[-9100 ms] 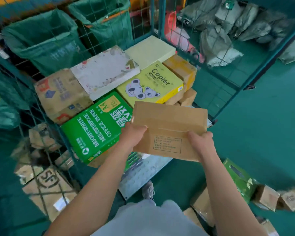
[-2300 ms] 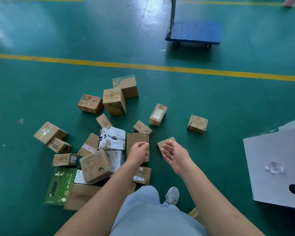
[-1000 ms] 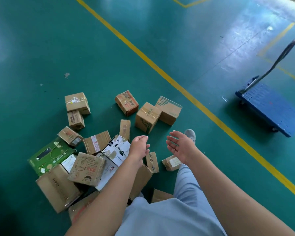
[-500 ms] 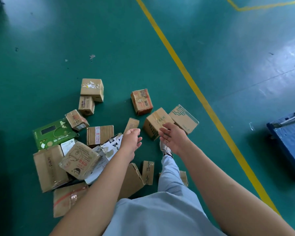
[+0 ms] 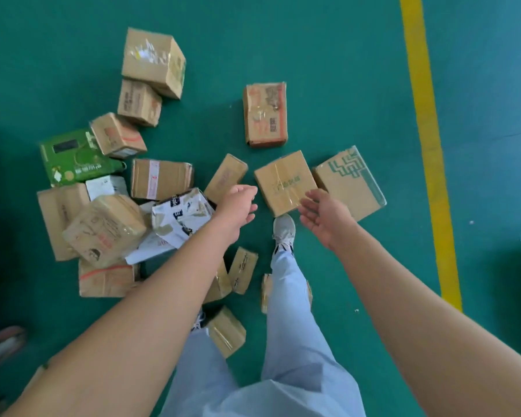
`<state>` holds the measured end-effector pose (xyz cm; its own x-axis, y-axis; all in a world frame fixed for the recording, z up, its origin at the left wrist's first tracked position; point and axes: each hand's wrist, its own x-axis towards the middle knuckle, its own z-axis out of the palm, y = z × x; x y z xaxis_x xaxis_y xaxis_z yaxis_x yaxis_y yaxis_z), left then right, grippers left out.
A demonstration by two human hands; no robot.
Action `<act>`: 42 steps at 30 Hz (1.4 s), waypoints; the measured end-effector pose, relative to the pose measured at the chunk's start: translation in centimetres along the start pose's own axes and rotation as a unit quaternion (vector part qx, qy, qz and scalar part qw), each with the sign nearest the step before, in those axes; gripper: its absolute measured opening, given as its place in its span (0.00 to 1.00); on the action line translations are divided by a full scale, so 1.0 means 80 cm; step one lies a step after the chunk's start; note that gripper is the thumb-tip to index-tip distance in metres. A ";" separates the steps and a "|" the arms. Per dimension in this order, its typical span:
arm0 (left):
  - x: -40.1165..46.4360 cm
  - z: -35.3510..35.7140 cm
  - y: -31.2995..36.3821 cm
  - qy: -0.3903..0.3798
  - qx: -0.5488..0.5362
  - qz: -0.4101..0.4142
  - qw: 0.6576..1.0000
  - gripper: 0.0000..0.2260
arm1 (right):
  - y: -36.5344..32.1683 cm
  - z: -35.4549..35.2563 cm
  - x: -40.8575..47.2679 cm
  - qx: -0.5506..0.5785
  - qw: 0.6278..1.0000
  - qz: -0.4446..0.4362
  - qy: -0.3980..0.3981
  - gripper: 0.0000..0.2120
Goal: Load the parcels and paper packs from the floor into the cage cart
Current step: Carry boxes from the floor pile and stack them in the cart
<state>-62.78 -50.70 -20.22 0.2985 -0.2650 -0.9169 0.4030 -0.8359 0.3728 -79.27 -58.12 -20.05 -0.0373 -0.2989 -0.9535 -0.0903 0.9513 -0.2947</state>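
Observation:
Several cardboard parcels lie scattered on the green floor below me. A taped brown box (image 5: 283, 179) sits just ahead of my shoe, with a box bearing a green printed pattern (image 5: 350, 182) at its right. My left hand (image 5: 237, 204) hovers left of the taped box with loosely curled fingers and holds nothing. My right hand (image 5: 324, 216) is spread, palm inward, over the box's near right corner, not gripping it. A narrow brown parcel (image 5: 225, 177) lies under my left hand. The cage cart is out of view.
A white printed parcel (image 5: 182, 216), a green carton (image 5: 73, 158) and more brown boxes (image 5: 152, 60) crowd the left. A red-printed box (image 5: 265, 114) lies farther ahead. A yellow floor line (image 5: 426, 130) runs along the right. Small parcels lie around my legs and shoe (image 5: 284, 230).
I have stepped closer and the view tilted straight down onto the pile. Both hands have lowered toward the taped brown box; the blue trolley has left the view.

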 end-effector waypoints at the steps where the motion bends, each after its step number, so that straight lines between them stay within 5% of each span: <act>1: 0.018 0.011 0.002 0.001 0.004 -0.006 1.000 0.08 | -0.009 -0.003 0.023 -0.013 1.000 0.003 0.006 0.09; 11: 0.254 0.104 -0.039 0.026 -0.003 -0.130 0.991 0.08 | -0.021 -0.015 0.305 -0.214 0.976 0.021 0.035 0.06; 16: 0.354 0.128 -0.070 0.022 -0.006 -0.171 0.985 0.09 | -0.011 -0.003 0.412 -0.339 0.940 -0.012 0.033 0.19; 22: 0.436 0.141 -0.093 0.006 -0.037 -0.173 0.984 0.27 | -0.001 0.021 0.491 -0.421 0.904 -0.058 0.042 0.39; 31: 0.441 0.105 -0.107 -0.003 -0.072 -0.160 0.985 0.27 | 0.018 0.060 0.468 -0.461 0.883 -0.013 0.087 0.47; 39: 0.335 0.019 -0.152 0.025 -0.160 -0.156 0.974 0.35 | 0.072 0.097 0.331 -0.395 0.910 -0.102 0.073 0.42; 42: 0.270 -0.033 -0.164 0.029 -0.203 -0.147 0.968 0.27 | 0.089 0.127 0.260 -0.388 0.907 -0.144 0.080 0.38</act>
<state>-59.36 -44.21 -44.57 0.1635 -0.0073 -0.9865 0.7807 -0.6104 0.1339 -70.60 -56.78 -42.64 -0.0383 -0.5931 -0.8043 -0.7901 0.5107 -0.3390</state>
